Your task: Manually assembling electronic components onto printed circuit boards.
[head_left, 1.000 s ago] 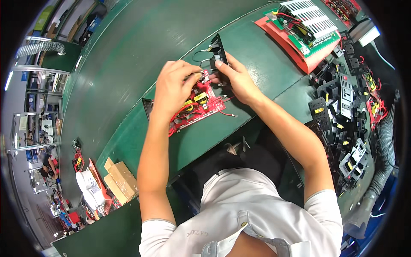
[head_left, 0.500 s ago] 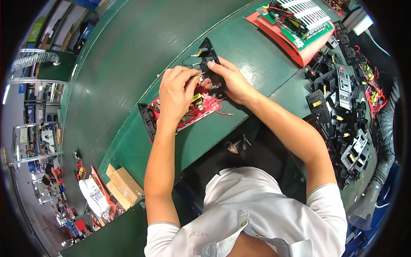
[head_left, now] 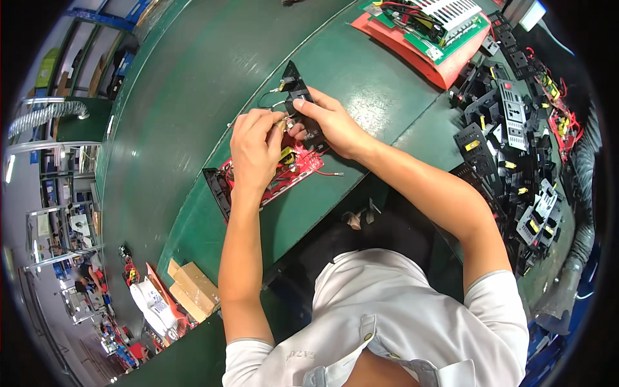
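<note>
My right hand (head_left: 338, 127) grips a black panel (head_left: 293, 79) with slots and short wires on it, tilted above the bench, thumb on its face. My left hand (head_left: 253, 145) is closed in a pinch at the panel's near-left side, fingertips close to those of my right hand. What the pinch holds is too small and covered to make out. Beneath both hands lies a red open housing (head_left: 308, 169) with a yellow-wrapped part and red wires, one loose wire end pointing right. A black end plate (head_left: 218, 190) stands at its left end.
A green board with a white slotted cover (head_left: 451, 19) rests on a red sheet (head_left: 406, 48) at the far right. Several black panels (head_left: 480, 151) are heaped along the right side. A cardboard box (head_left: 193, 290) sits lower left, beside a white roll (head_left: 151, 303).
The whole view has shifted slightly, so the bench things appear a little further left. Both hands stay at the black panel with nearly the same grip.
</note>
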`<state>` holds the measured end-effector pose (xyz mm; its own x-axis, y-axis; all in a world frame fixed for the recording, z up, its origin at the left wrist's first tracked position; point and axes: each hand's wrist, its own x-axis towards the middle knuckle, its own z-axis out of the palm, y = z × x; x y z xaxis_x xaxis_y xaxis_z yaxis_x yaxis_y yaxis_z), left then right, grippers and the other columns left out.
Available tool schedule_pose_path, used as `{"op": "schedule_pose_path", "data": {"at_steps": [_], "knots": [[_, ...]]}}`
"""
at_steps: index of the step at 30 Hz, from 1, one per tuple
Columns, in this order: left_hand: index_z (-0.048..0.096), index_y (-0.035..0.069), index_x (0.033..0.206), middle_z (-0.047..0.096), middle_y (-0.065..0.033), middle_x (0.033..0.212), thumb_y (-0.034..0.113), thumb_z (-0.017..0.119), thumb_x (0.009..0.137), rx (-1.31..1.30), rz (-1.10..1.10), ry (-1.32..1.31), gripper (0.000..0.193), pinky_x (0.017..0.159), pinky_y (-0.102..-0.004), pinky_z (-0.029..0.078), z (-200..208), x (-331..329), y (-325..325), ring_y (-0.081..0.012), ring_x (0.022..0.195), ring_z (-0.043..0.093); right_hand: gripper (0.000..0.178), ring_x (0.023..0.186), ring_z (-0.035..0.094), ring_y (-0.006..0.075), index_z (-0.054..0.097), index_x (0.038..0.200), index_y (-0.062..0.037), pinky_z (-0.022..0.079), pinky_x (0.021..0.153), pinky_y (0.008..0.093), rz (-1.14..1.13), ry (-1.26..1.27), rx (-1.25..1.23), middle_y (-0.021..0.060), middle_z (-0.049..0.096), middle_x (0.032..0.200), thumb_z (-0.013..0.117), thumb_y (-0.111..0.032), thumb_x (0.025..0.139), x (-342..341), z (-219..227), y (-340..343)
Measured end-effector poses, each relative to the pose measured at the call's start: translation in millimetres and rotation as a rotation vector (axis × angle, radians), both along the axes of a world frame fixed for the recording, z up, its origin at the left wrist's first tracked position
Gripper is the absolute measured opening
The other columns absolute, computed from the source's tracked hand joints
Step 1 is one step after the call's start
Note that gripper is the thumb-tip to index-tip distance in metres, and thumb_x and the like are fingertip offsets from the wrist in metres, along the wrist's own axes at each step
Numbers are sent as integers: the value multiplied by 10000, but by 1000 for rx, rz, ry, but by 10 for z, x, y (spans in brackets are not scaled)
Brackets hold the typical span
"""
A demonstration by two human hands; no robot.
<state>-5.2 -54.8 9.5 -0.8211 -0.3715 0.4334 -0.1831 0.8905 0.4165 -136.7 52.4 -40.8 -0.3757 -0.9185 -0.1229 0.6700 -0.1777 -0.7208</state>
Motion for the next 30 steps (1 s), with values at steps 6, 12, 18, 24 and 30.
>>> {"op": "schedule_pose_path", "data": {"at_steps": [6,12,18,24,30], "knots": [[721,25,950,662,-76,906,-1,692,791,-123,-25,28,164,782,-398,494,-6,-22,28,-289,872,597,433,771,634,98,469,1415,-51,547,695,249,-24,51,0,30,623,969,550,-226,1027,26,14,-3],[717,13,931,641,-79,863,-11,686,777,-170,-10,31,159,743,-395,498,-45,-37,22,-288,842,594,482,760,608,64,441,1477,-92,527,702,234,-107,302,101,-4,615,892,552,-228,1029,84,60,-1],[712,10,947,619,-101,884,10,698,784,-227,-27,0,164,742,-396,498,-54,-58,32,-295,840,589,468,771,599,67,446,1456,-74,526,729,236,-88,309,103,-4,610,926,558,-224,1027,62,55,18],[679,50,1188,648,-125,1091,174,713,904,291,322,147,312,872,-340,505,16,164,-140,-232,993,633,631,849,630,133,331,1520,-8,519,796,288,-166,513,-11,91,619,1052,597,-218,987,147,-53,3],[624,-28,1273,699,-32,949,115,687,912,1114,159,66,394,681,-217,442,90,207,-408,-56,768,554,647,997,621,181,347,1524,-47,500,888,310,-179,757,-24,179,562,1278,619,-222,965,114,-111,28]]}}
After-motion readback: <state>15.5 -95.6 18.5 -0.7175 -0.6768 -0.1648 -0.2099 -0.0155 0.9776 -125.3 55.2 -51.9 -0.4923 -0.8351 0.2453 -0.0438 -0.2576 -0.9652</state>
